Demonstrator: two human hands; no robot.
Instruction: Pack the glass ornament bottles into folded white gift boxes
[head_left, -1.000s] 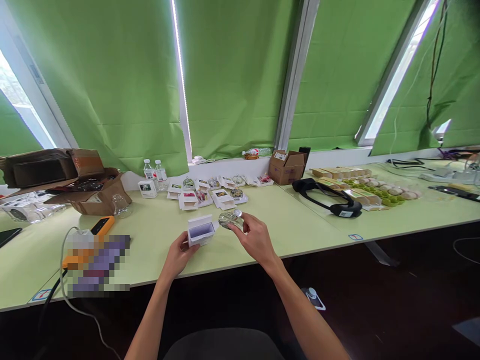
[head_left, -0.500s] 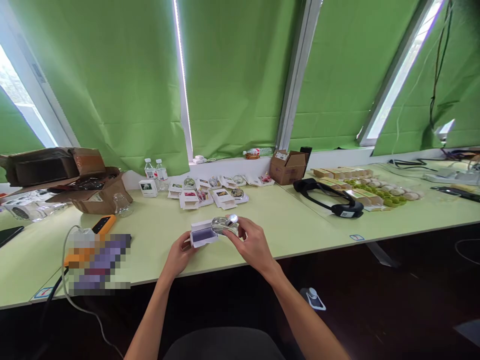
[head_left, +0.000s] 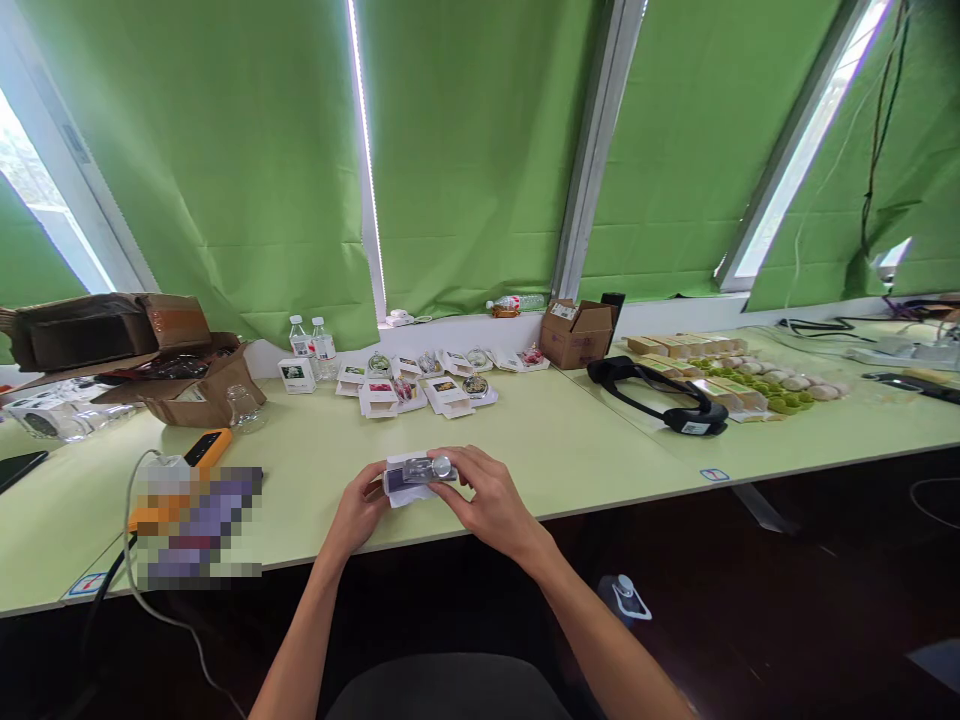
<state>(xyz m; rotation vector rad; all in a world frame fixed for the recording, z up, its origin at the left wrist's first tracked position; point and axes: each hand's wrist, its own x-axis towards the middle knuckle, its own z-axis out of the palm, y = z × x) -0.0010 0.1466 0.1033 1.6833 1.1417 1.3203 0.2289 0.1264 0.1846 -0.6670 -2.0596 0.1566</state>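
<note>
Near the table's front edge, my left hand [head_left: 360, 510] grips a small white box [head_left: 406, 494] by its left side. The box lies on its side with its open face toward me and a flap hanging out. My right hand [head_left: 482, 497] pinches a small clear glass bottle [head_left: 417, 470] with a round silvery cap [head_left: 441, 466]. The bottle lies sideways at the box's open face, partly inside its outline; how deep it sits I cannot tell. Behind them, several opened white boxes [head_left: 379, 399] stand with round glass bottles [head_left: 475, 386] beside them.
A closed white box [head_left: 298, 376] stands by two plastic bottles [head_left: 323, 345] at the back. Cardboard boxes [head_left: 576, 334] sit at the back right and left. A black headset [head_left: 660, 396] lies right, near egg-carton-like trays [head_left: 787, 402]. An orange device [head_left: 208, 449] with a cable is at left.
My right hand has moved the bottle down and left, from beside the box to its open face, turning it flatter. My left hand has stayed on the box.
</note>
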